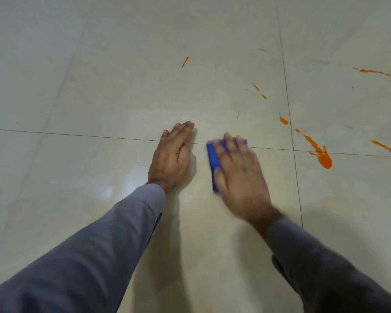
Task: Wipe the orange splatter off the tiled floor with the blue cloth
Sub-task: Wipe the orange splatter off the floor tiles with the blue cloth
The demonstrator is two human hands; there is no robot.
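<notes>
My right hand (239,175) lies flat on the folded blue cloth (211,154) and presses it to the pale tiled floor (99,86); the hand is motion-blurred. Beside it, my left hand (171,159) rests palm down on the floor, fingers together, holding nothing. Orange splatter lies to the right: a big blob with a streak (323,158) near the tile joint, a drop (283,120), small streaks (257,89), a dash farther up (185,61), and long streaks at the far right (379,73) (385,147).
Dark grout lines cross the floor, one running left to right under both hands (77,134) and one running away from me on the right (289,109). Grey sleeves cover both forearms. A glossy patch shines by my left wrist.
</notes>
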